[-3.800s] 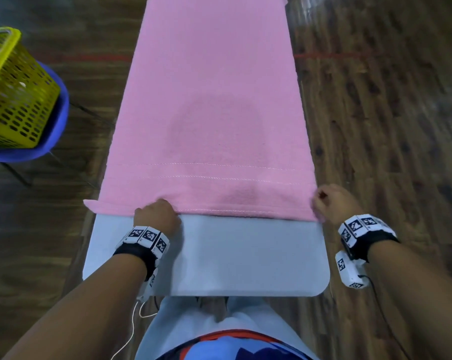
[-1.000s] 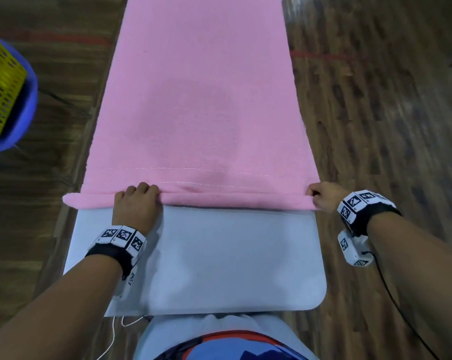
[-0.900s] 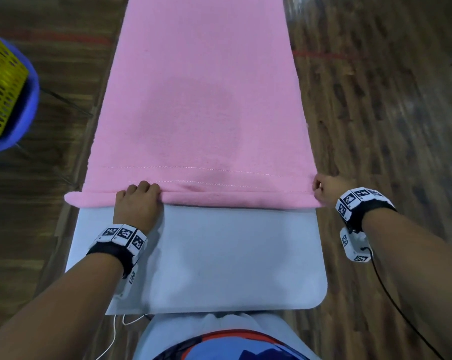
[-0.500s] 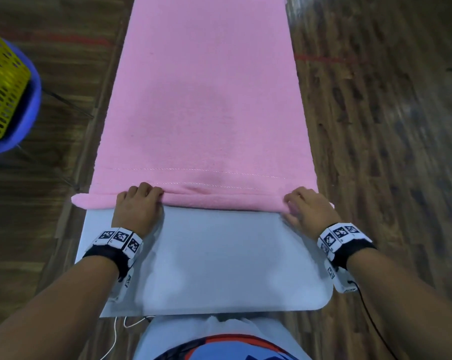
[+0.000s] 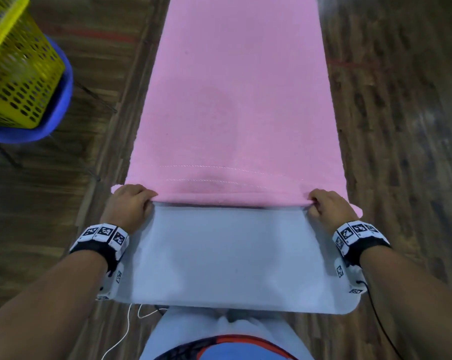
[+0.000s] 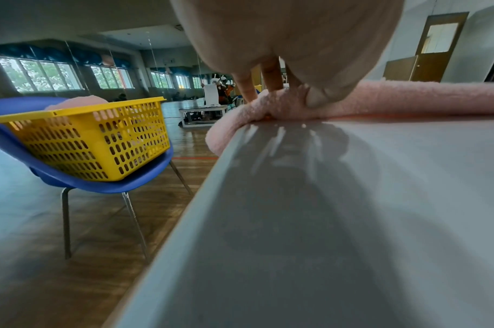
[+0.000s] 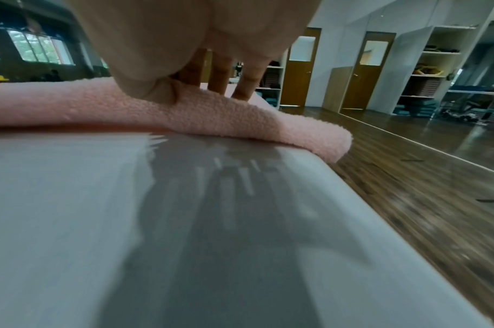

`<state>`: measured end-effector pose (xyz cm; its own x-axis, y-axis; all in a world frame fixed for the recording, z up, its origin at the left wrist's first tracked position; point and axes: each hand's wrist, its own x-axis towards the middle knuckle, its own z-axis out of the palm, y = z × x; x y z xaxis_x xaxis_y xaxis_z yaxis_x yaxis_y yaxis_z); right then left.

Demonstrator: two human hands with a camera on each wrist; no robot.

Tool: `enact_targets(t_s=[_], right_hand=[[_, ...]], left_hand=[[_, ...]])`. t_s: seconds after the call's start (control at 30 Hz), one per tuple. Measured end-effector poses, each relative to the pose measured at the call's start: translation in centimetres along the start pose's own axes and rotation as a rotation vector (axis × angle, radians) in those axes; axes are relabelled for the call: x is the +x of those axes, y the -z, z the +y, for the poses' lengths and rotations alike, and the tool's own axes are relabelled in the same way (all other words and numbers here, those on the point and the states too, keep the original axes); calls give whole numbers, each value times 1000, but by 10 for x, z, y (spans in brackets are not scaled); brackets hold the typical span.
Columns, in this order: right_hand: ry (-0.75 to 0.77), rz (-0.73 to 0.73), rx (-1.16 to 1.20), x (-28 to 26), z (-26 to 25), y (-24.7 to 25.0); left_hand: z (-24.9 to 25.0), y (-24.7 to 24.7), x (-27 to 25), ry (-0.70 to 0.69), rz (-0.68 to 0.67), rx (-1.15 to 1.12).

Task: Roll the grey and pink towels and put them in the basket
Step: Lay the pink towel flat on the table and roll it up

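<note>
With pink towel (image 5: 235,100) laid flat along white table (image 5: 230,255), near edge folded into a thin roll at frame centre. Left hand (image 5: 128,206) pinching roll's left end, right hand (image 5: 328,207) pinching right end. Yellow basket (image 5: 14,74) upper left on blue chair (image 5: 61,100), well apart from table.

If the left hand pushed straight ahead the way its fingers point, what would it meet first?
The left hand already grips the rolled near edge of the pink towel; going on, it would likely meet only more towel lying flat on the table.
</note>
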<state>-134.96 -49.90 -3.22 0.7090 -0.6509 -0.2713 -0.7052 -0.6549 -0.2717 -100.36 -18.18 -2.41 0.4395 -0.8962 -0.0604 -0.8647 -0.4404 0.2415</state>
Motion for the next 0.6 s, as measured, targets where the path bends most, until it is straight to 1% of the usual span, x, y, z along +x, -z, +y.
enact_targets(t_s=[0.1,0.2,0.23,0.27,0.3,0.37,0.43,0.53,0.6], right_hand=[[-105,-63,85,5,0,8],[-201,-204,30,18,-1,21],[-232,-219,-17,22,-3,25],[-252,-202,-81,26,-6,28],[-255,-147,-173,28,-10,29],[-216,12,-305,28,-22,27],[-129,89,-321,24,-41,17],[8,69,-324,12,-71,-11],[9,7,-328,5,-85,-27]], left_hand=[[-4,8,6,44,-122,2],[-12,13,17,175,-255,-54],[-15,14,21,213,-300,-74],[-17,15,25,230,-331,-85],[-19,14,28,224,-342,-73],[-23,11,32,189,-318,-27],[-27,8,28,163,-267,-43],[-39,5,11,101,-205,-31],[-52,5,-3,65,-122,-19]])
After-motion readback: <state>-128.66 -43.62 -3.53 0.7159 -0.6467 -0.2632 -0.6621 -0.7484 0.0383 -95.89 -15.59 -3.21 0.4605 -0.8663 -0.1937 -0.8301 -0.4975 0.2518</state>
